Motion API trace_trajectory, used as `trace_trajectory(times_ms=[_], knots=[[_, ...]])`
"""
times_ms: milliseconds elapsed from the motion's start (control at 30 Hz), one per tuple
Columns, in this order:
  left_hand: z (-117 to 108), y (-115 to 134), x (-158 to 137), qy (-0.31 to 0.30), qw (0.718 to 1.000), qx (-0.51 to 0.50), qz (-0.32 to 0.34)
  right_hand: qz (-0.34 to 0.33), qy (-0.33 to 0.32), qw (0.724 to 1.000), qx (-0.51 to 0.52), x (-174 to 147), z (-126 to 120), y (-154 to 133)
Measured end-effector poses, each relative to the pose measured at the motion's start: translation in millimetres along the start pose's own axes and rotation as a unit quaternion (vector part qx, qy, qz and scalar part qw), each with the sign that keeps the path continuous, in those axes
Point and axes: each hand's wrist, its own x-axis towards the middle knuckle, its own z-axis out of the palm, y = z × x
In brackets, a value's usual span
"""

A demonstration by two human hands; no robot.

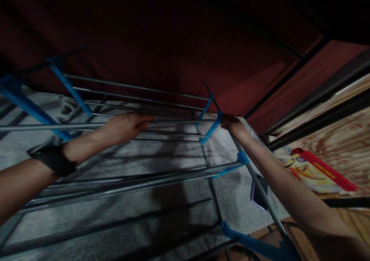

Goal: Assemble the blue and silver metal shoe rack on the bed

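A rack of grey metal tubes joined by blue plastic brackets stretches across the view. My left hand [124,128], with a black band [53,159] on its wrist, is closed round a metal tube [185,121] of an upper tier. At that tube's right end sits a blue bracket [214,127]. My right hand [235,127] is closed at the upright pole [261,191] just beside this bracket; its fingertips are partly in shadow. Lower down, another blue bracket [243,158] joins more tubes [138,186] to the same pole.
Under the rack lies a grey carpet [170,157]. A phone-like dark object with a purple edge [259,191] rests right of the pole. Beyond my right forearm is a red and yellow package [320,172]. A dark red surface [162,41] rises behind the rack.
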Motion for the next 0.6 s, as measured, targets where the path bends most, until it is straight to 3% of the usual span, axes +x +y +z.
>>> trace_trajectory(times_ms=[100,600], knots=[[0.4,-0.3,-0.4,-0.012,0.998,0.041,0.050,0.006,0.004,1.000,0.000,2.3,1.9,1.7],[2.1,-7.1,-7.9,-0.030,0.996,0.042,0.075,0.010,0.014,1.000,0.016,6.9,3.9,10.7]])
